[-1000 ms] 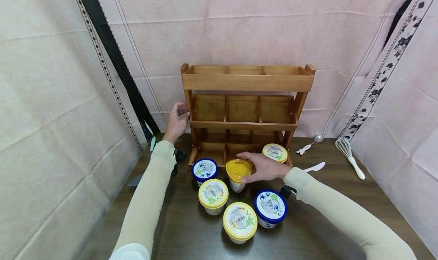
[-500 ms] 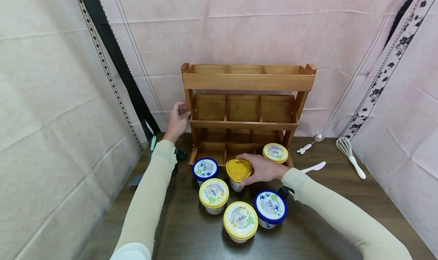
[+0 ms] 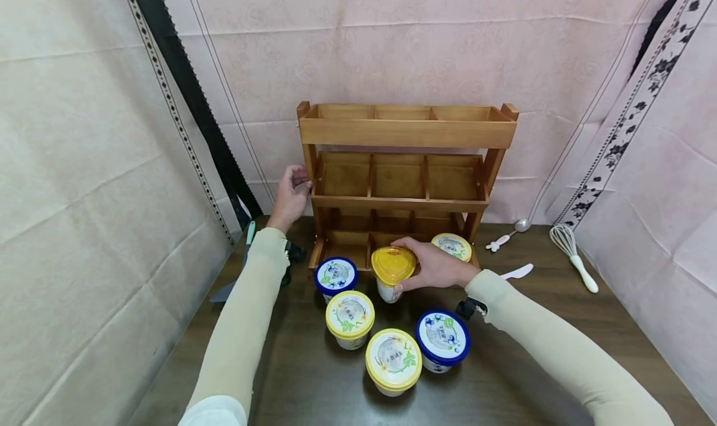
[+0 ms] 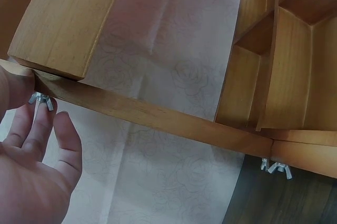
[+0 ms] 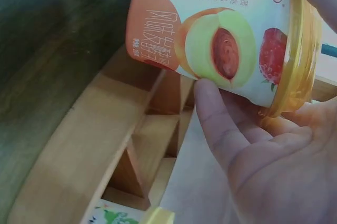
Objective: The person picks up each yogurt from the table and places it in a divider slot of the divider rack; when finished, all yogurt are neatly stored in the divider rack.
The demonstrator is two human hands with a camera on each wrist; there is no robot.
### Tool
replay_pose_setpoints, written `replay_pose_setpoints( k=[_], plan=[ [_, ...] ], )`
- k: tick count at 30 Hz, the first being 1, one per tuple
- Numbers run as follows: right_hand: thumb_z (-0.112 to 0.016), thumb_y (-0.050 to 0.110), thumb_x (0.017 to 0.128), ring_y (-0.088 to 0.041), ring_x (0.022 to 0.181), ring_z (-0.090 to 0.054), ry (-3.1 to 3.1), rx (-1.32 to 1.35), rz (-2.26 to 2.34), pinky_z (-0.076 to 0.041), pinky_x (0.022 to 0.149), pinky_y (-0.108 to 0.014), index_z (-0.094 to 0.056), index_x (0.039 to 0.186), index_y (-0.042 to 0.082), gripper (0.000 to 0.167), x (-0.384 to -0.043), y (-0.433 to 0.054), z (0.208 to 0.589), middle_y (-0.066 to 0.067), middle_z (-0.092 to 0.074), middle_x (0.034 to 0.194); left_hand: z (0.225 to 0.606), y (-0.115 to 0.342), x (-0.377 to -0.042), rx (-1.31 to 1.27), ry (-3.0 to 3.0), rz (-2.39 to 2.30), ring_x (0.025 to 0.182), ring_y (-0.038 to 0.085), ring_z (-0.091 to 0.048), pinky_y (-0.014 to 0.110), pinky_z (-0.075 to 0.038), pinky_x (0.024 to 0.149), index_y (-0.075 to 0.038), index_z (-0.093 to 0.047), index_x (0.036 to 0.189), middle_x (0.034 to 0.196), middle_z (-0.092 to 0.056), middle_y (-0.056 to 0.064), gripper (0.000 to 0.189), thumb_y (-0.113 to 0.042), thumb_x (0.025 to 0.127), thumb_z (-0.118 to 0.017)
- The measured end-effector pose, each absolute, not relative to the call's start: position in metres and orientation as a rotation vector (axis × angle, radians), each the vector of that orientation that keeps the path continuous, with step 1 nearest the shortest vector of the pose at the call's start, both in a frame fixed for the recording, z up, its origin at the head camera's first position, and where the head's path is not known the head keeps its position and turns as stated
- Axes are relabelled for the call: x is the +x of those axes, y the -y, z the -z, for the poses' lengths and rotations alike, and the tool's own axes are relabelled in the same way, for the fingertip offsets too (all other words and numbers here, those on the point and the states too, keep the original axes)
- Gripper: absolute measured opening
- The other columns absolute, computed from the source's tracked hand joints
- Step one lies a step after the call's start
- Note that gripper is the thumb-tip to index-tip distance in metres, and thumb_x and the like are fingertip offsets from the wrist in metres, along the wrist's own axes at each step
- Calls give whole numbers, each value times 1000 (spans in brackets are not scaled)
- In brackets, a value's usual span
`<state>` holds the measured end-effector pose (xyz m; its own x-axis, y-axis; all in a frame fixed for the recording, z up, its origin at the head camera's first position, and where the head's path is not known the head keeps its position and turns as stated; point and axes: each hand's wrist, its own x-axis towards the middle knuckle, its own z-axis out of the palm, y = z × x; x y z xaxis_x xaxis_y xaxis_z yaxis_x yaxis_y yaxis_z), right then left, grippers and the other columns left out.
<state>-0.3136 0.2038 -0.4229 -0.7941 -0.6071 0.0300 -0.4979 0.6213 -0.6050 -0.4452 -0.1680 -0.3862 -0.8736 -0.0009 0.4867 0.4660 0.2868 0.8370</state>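
Note:
In the head view my right hand (image 3: 434, 265) grips a yogurt cup (image 3: 386, 292) with a clear amber domed lid, just in front of the lowest tier. The right wrist view shows peach and strawberry pictures on this cup (image 5: 210, 39), with my thumb and fingers around it. My left hand (image 3: 290, 195) is at the left upright of a wooden three-tier rack (image 3: 406, 133). Seen from the left wrist, its curled fingers (image 4: 67, 139) hold the upright beside a wing nut (image 4: 42, 99). A yellow-lidded tub (image 3: 452, 246) stands at the lowest tier's right, partly behind my right hand.
Before the rack stand two blue-lidded tubs, one left (image 3: 336, 275) and one right (image 3: 442, 337), and two yellow-lidded tubs, one nearer (image 3: 394, 359) and one farther (image 3: 350, 315). A white knife (image 3: 518, 271), spoon (image 3: 508, 236) and whisk (image 3: 574, 258) lie at right.
My right hand has raised the amber-lidded cup slightly and moved it toward the rack's lowest tier. My left hand stays at the upright.

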Motion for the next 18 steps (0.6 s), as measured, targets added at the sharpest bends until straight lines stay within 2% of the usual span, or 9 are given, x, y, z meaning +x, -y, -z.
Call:
replay_pose_setpoints(
  k=[7,18],
  plan=[
    [-88,60,79,-18,119,-64,-2711,-906,998,-56,107,-47,-42,153,24,94,-313,-207,413,1,-61,141,385,168,-445,-403,2179,1600,131,27,-57,48,-45,118,-13,-51,140,137,-57,11,33,-8,108,-58],
    [-88,60,79,-23,123,-63,-2767,-796,1148,-57,105,-49,-40,157,26,98,-325,-210,408,0,-59,144,385,168,-445,-405,2183,1622,132,29,-57,47,-45,119,-11,-50,141,139,-56,14,34,-7,108,-57]
  ],
)
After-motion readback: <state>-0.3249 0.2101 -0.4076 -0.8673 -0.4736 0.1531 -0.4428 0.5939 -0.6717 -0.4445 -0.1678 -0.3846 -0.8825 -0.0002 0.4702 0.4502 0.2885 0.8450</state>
